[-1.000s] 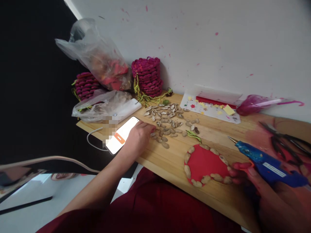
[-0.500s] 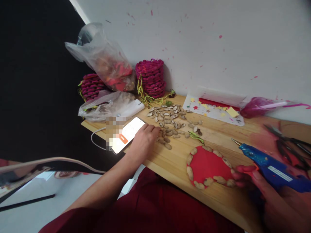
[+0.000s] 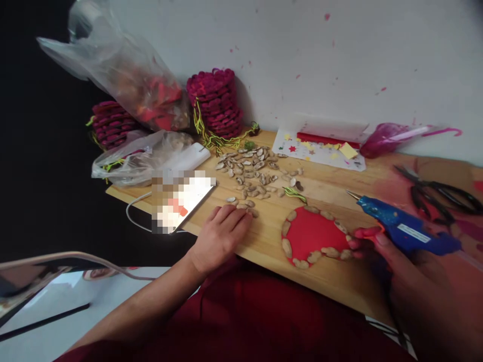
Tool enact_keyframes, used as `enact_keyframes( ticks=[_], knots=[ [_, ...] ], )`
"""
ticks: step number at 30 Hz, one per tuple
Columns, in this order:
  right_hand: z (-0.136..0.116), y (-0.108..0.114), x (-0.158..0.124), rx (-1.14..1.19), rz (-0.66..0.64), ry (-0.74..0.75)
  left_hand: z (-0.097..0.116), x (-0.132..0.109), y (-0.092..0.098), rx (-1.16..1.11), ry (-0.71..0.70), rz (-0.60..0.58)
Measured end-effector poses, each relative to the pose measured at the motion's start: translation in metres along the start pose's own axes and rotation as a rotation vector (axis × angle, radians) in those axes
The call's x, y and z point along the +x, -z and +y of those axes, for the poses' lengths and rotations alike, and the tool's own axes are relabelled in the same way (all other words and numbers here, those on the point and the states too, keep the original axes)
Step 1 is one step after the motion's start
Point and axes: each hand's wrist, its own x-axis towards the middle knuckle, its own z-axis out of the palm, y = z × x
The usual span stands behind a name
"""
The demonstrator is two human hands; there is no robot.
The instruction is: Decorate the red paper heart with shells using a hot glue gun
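Note:
My right hand (image 3: 411, 274) is wrapped round the handle of a blue hot glue gun (image 3: 411, 231), a finger on its orange trigger. The gun's metal nozzle points left, above the table. Just left of it lies a red heart-shaped piece (image 3: 317, 234), its edge lined with peanut shells (image 3: 330, 252); my right fingertips are close to its right side. My left hand (image 3: 221, 234) is palm down at the table's front edge, fingers curled together at several loose peanut shells (image 3: 247, 203). Whatever its fingertips pinch is hidden.
More shells (image 3: 256, 163) lie scattered behind. At left are a lit phone (image 3: 192, 198) on a cable and plastic bags (image 3: 143, 156). Purple woven baskets (image 3: 217, 103) stand by the wall. A star sticker sheet (image 3: 320, 153) and black-handled scissors (image 3: 433, 188) lie right.
The view has shifted. My left hand has moved away from the phone, toward the near shells. My right hand still holds the glue gun beside the red heart.

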Motion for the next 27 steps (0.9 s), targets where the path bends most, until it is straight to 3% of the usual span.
enact_keyframes(
  ticks=[4,9,14,17,27],
  knots=[
    [0.011,0.005,0.0,0.019,-0.043,-0.073,0.0,-0.008,0.002,-0.058,-0.038,-0.018],
    [0.011,0.005,0.001,0.051,-0.046,-0.053,0.001,-0.019,0.004,-0.18,0.016,-0.037],
    [0.012,0.005,0.001,0.046,-0.056,-0.036,-0.004,-0.013,0.005,-0.28,0.331,0.091],
    [0.011,0.004,0.0,0.057,-0.049,-0.039,-0.007,-0.005,0.007,-0.343,0.431,0.044],
    [0.011,0.002,0.001,0.071,-0.047,-0.063,0.0,0.006,0.004,-0.345,0.466,-0.097]
  ],
)
